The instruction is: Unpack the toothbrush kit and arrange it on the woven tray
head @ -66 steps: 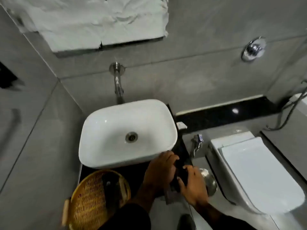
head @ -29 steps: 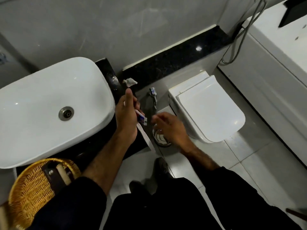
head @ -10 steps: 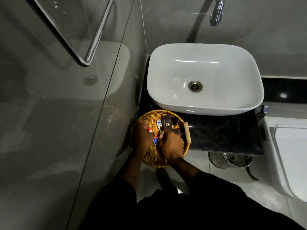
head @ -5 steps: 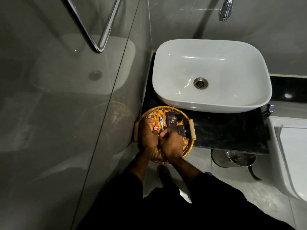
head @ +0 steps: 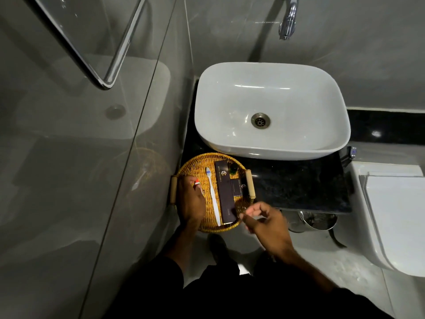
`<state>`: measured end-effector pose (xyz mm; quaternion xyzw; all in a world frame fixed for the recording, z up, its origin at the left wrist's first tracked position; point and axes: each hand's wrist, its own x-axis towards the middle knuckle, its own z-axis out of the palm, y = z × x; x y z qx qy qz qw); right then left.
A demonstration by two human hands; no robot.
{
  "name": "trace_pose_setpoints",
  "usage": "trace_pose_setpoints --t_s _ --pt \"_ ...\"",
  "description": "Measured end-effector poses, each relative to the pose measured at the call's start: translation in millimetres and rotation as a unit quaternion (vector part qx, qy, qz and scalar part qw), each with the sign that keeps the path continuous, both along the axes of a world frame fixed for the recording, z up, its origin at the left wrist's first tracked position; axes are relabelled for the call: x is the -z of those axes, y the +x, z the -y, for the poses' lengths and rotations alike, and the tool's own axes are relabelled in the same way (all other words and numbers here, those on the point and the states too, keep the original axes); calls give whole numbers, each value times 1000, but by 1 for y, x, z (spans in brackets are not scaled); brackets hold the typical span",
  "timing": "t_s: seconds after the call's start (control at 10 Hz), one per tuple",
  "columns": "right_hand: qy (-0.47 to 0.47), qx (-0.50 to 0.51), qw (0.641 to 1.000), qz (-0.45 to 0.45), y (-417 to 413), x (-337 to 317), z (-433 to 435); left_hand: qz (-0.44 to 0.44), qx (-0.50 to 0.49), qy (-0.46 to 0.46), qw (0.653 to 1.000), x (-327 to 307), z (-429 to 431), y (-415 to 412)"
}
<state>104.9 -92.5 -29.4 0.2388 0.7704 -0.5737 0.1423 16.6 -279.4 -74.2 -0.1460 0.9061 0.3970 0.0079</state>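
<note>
I am looking straight down at the woven tray point(head: 195, 164), which is sitting at the 7 o'clock corner of the black table point(head: 299, 185), just in front of the white basin point(head: 271, 109). My left hand point(head: 190, 201) is resting over the tray's 8 o'clock side, wrist coming in from 6 o'clock, palm down and fingers curled. It is pinching a small toothpaste tube point(head: 197, 182) with a red and white end between fingertips and thumb; the tube's tip is poking out toward 12 o'clock.

The white toothbrush point(head: 212, 196) is lying flat on the weave, just right of that hand, bristle head pointing to 12 o'clock and handle running toward 6. Beside it, touching or nearly so, a long dark box point(head: 225, 194) is lying parallel. A smaller dark box point(head: 239, 187) is sitting against its right side, and a small dark bottle point(head: 233, 168) is standing at the tray's 1 o'clock edge.

My right hand point(head: 264, 219) is hovering off the tray's 4 o'clock rim, above the floor, forearm slanting in from 5 o'clock. Its fingers are loosely bent and parted, thumb out, gripping nothing that I can see. A metal bin point(head: 317, 223) is sitting beneath the table edge.
</note>
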Motion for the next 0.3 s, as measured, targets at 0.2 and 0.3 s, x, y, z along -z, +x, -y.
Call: trace_pose_setpoints --t_s 0.2,0.3 --pt "2 -6 998 60 32 -3 -26 -53 22 -25 998 2 -5 25" --pt "20 -26 999 32 24 -4 -34 -80 23 -59 995 7 -8 30"
